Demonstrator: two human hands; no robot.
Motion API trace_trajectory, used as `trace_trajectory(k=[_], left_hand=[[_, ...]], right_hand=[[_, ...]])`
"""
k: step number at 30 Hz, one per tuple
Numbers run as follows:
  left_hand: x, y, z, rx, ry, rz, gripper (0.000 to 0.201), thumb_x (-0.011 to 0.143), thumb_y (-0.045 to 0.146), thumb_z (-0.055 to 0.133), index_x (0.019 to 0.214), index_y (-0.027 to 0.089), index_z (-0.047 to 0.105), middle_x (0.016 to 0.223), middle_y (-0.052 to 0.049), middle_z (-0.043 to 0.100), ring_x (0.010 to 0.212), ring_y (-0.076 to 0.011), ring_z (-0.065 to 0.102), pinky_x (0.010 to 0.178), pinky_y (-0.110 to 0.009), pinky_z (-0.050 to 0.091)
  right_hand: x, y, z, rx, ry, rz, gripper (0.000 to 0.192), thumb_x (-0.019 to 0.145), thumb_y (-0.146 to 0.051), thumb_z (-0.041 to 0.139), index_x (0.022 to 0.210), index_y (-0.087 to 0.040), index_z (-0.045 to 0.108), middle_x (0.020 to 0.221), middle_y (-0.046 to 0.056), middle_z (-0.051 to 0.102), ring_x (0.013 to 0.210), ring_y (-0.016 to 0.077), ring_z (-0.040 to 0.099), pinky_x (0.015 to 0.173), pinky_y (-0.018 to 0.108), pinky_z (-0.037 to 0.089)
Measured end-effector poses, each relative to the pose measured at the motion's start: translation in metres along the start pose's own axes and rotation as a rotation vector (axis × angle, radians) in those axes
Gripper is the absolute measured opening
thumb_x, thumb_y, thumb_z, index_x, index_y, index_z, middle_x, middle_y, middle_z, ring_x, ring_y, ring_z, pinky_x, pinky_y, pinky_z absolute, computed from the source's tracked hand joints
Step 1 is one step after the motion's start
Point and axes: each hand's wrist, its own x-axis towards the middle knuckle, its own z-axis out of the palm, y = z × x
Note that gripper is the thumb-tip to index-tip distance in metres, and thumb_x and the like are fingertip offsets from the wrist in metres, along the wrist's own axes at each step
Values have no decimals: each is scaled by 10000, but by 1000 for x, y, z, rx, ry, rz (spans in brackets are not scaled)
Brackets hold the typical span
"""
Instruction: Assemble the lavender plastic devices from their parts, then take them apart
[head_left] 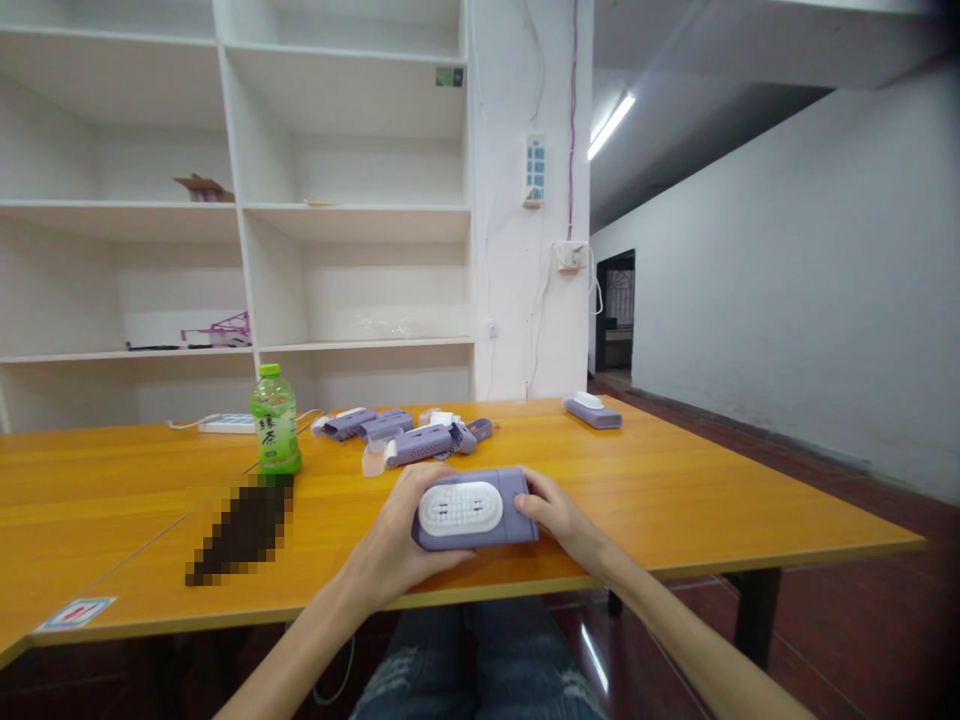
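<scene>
A lavender plastic case [517, 525] with a white oval, bumpy pad [461, 509] on its face is held just above the near edge of the table. The pad has two small dark slotted marks. My left hand [394, 535] wraps the case's left end, with the thumb along the bottom edge and the fingers over the top. At the right end, my right hand [562, 515] grips it, the thumb pressing on the face near the edge. The fingers behind the case are hidden.
Several lavender plastic parts [424, 445] and clear pieces lie beyond my hands. Another lavender case [594, 410] with a white top rests at the back right. A green drink bottle [276, 425] stands left, beside a blurred dark patch [244, 530]. White shelves [360, 210] rise behind the table [675, 490].
</scene>
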Motion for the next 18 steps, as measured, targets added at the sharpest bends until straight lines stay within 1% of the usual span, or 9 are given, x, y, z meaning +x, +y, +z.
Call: trace_trajectory(k=[4, 9, 14, 18], left_hand=[[0, -4, 1, -9, -30, -31, 761, 700, 346, 847, 1336, 289, 433, 1323, -78, 542, 1241, -293, 534, 1070, -454, 446], [-2, -6, 0, -2, -55, -50, 784, 691, 369, 856, 1342, 297, 424, 1326, -65, 545, 1239, -288, 541, 1076, -448, 446], [-4, -5, -2, -7, -76, -53, 787, 692, 382, 856, 1344, 294, 425, 1336, -68, 544, 1243, -290, 539, 1075, -440, 448], [-4, -6, -2, -26, -87, -69, 806, 687, 390, 858, 1353, 284, 417, 1341, -76, 544, 1245, -288, 536, 1079, -439, 445]], right_hand=[[2, 7, -1, 26, -4, 33, 390, 843, -415, 629, 1140, -164, 658, 1145, 92, 700, 1073, 306, 622, 967, 459, 473], [5, 16, -1, 79, -35, 47, 440, 827, -415, 623, 1173, -147, 666, 1175, 106, 698, 1106, 310, 617, 987, 466, 462], [4, 12, 1, 110, -49, 51, 441, 832, -402, 603, 1185, -147, 673, 1141, 95, 713, 1071, 300, 630, 983, 448, 462], [4, 6, 2, 108, -32, 71, 386, 827, -381, 604, 1118, -148, 701, 1063, 76, 728, 1019, 282, 638, 925, 398, 488]])
